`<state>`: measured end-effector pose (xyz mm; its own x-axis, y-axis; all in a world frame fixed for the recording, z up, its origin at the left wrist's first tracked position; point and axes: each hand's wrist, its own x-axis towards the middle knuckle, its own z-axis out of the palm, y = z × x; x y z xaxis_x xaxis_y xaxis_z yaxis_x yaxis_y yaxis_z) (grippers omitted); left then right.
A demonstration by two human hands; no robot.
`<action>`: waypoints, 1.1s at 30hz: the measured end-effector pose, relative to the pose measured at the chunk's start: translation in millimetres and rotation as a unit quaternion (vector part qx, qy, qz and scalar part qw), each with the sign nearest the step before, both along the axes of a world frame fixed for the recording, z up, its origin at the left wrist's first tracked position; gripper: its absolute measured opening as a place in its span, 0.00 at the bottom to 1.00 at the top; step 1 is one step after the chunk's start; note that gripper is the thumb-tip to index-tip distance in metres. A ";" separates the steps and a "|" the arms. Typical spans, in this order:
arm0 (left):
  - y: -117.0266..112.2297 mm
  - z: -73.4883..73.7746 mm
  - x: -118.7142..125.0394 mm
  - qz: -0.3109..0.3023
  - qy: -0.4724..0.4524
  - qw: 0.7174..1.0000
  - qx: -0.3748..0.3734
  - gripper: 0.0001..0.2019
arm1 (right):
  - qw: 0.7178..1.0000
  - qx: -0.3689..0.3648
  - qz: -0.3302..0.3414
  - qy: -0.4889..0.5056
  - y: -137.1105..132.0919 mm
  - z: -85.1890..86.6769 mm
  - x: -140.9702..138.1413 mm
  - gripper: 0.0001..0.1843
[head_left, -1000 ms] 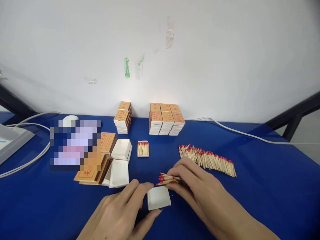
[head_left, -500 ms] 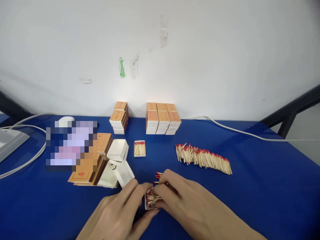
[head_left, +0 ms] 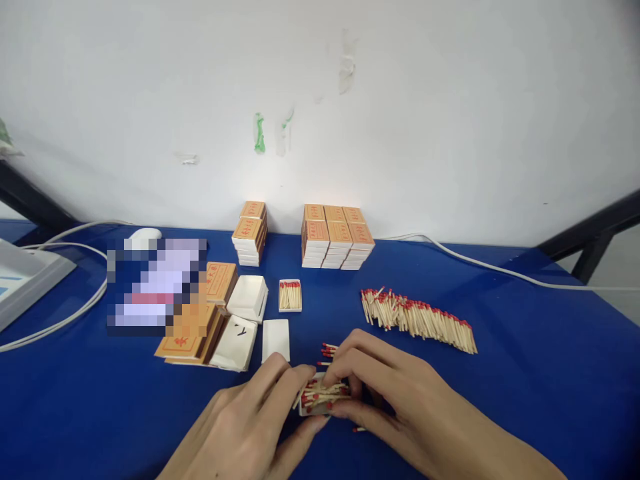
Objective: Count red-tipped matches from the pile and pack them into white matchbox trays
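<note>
Carefully, the left hand (head_left: 255, 417) held a small white tray (head_left: 316, 411) between the thumb and the forefinger, near the front of the blue table (head_left: 530, 373). Inside this tray lay a bundle of matches (head_left: 325, 396), somewhat crossed, and one single match (head_left: 299, 397) leaned outside its left wall, just beside the left forefinger. The right hand (head_left: 393, 393) bent its fingers over the bundle and touched it; whether they pinched it or only pressed it, I could not tell. A few red-headed matches (head_left: 328, 351) lay just beyond the tray, partly hidden by the right hand. Farther away stood a filled tray (head_left: 290, 297), with a long heap of matches (head_left: 420, 319) to its right and printed matchboxes (head_left: 338, 237) stacked near the wall.
</note>
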<state>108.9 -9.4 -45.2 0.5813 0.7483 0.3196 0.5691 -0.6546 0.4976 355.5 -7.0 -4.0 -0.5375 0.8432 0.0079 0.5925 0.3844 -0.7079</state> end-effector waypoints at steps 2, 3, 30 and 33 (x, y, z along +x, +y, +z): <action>-1.0 1.0 -0.6 -0.005 -0.013 1.000 -0.007 0.09 | 1.000 0.004 -0.002 0.002 0.4 -2.8 0.3 0.05; -1.7 1.6 -0.8 -0.011 -0.015 1.000 -0.015 0.08 | 1.000 0.007 0.001 0.001 0.4 -4.0 0.2 0.05; 5.2 13.5 0.8 -0.091 -0.097 0.991 -0.009 0.08 | 0.995 -0.074 -0.009 0.066 1.3 -7.9 6.6 0.07; 6.3 15.5 0.9 -0.100 -0.082 0.992 0.006 0.07 | 0.994 -0.082 -0.015 0.066 1.2 -7.9 6.5 0.07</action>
<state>109.8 -3.2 -29.7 0.6576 0.6189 0.4295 0.3393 -0.7524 0.5646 362.0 -5.8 -11.9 -0.5159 0.8544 -0.0623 0.4991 0.2407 -0.8325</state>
